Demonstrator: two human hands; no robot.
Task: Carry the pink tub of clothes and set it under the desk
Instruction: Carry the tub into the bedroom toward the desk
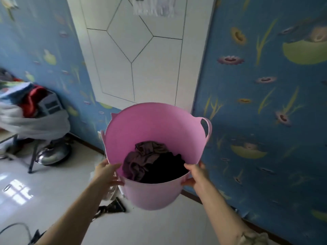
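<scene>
The pink tub [155, 124] hangs in the air in front of me, held up off the white floor and tilted toward me. Dark brown and black clothes [152, 163] lie in its bottom. My left hand [108, 172] grips the near rim on the left side, thumb inside. My right hand [196, 174] grips the near rim on the right, thumb over the edge. A loop handle [207, 127] sticks out at the tub's far right. The desk [7, 135] shows only as an edge at the far left, piled with things.
A white panelled door [141, 55] stands straight ahead between blue flowered walls [265, 103]. At left, heaped cloth [33, 121] hangs over the desk, with a metal pot lid [53, 154] and a thin desk leg [32, 158] below. A dark object [113, 206] lies on the floor under the tub.
</scene>
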